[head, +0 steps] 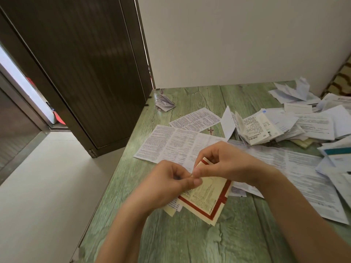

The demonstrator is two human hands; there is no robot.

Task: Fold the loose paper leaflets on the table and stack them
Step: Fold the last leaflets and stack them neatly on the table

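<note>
A cream leaflet with a red border [207,198] hangs just above the green wooden table [190,240], partly folded. My left hand [167,185] pinches its upper edge from the left, and my right hand [226,162] pinches the same edge from the right, thumbs nearly touching. Flat white printed leaflets [171,143] lie spread behind my hands. A small folded leaflet [164,103] sits near the table's far left corner. A heap of loose and half-folded leaflets [296,126] fills the right side.
The table's left edge [114,179] drops to a pale floor. A dark door [79,73] stands beyond the far left corner, and a white wall [237,38] backs the table. Bare tabletop shows in front of my hands.
</note>
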